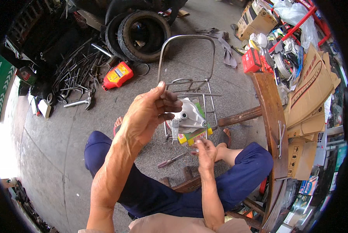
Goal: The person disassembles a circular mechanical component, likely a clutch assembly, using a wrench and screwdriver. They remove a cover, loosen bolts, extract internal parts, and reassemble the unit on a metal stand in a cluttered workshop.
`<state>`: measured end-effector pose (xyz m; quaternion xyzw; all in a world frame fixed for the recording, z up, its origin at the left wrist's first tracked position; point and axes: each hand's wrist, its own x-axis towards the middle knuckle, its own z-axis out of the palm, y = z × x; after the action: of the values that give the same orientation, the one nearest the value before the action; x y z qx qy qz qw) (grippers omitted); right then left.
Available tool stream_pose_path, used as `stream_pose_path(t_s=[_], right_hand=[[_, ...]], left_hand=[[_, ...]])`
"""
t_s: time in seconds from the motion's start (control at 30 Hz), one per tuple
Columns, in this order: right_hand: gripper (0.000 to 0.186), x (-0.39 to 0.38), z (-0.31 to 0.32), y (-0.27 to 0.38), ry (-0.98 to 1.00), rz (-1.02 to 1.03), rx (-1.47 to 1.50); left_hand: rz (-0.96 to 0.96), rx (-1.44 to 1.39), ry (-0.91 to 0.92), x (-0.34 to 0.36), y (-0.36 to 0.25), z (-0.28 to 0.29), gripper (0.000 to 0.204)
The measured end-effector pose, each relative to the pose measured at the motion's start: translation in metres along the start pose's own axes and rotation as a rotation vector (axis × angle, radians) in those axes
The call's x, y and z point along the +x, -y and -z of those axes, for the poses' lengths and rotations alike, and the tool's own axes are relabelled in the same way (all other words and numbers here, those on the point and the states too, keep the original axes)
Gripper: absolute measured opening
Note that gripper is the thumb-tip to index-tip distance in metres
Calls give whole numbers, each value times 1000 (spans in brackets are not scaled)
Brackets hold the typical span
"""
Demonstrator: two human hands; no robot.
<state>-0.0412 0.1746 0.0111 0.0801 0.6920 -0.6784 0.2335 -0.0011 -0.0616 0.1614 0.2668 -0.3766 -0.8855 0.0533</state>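
A silver cast-metal brake plate (192,121), round with a central hole and a lever arm, rests in front of me on a yellow and green box (189,136), within a tubular metal frame (213,101). My left hand (145,114) is raised over the plate's left side, its thumb stretched up, its fingers loosely bent and apart from the thumb, holding nothing visible. Just below the plate's right side, my right hand (206,155) is closed with its fingertips pinched. A small pale, shiny bit shows there, too small to name. A screwdriver (172,160) lies on the floor between my feet.
Worn tyres (145,35) and a red bottle (118,75) are at the far left, near a hammer (80,103) and piled metal tools. To my right stands a wooden bench (271,116) bearing wrenches (281,138). Cardboard (308,93) and a red box (251,61) lie beyond it.
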Motion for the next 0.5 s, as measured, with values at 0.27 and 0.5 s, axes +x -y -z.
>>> stream_pose_path(t_s=[0.27, 0.5], right_hand=[[31, 32, 31, -33, -374, 349, -926], [32, 61, 45, -48, -162, 188, -1051]], left_hand=[[39, 224, -111, 2, 24, 2, 36], [-93, 1196, -350, 28, 120, 33, 63]])
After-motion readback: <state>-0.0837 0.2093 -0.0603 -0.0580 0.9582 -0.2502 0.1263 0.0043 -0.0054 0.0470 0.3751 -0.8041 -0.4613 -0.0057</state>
